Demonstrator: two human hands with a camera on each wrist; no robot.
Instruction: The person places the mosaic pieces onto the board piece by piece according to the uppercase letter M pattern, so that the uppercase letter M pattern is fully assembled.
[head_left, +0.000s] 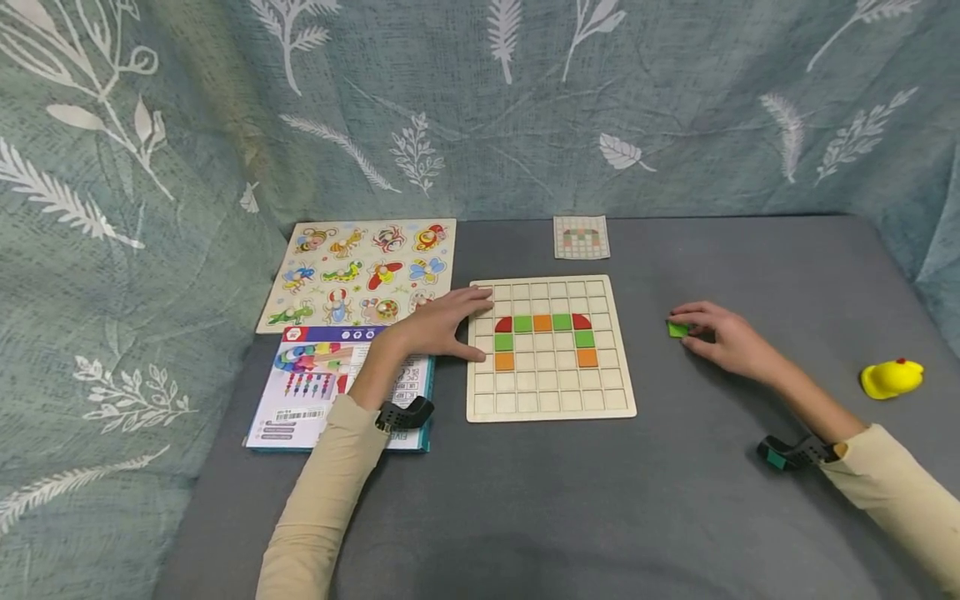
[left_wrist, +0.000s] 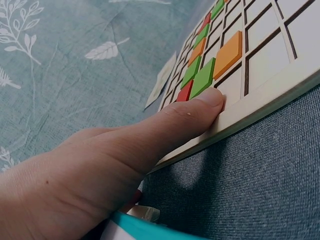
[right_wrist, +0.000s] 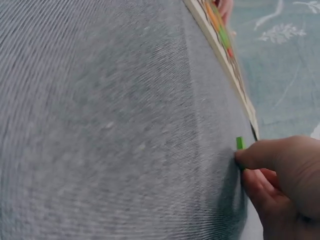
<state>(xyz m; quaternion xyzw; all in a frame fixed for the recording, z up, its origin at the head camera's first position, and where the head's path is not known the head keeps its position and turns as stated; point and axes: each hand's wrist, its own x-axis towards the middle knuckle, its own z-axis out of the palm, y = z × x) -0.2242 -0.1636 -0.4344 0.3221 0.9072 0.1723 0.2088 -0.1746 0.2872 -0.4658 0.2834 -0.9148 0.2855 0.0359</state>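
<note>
A wooden grid board (head_left: 551,406) lies on the table, with red, green and orange tiles set in an arch-like pattern on it. The left hand (head_left: 441,325) rests at the board's left edge, fingers stretched and spread. Its thumb (left_wrist: 185,112) lies on the board's rim beside a green tile (left_wrist: 204,80) in the left wrist view. To the right of the board, the right hand (head_left: 723,337) pinches a green square tile (head_left: 677,330) between thumb and fingers, low over the table. Only a small green end of that tile shows in the right wrist view.
Behind the board lies a small pattern card (head_left: 582,238). An insect puzzle board (head_left: 360,250) and a printed box (head_left: 300,408) are at the left, the box partly under the left forearm. A yellow toy duck (head_left: 891,379) stands at the far right. Patterned cloth hangs behind the table.
</note>
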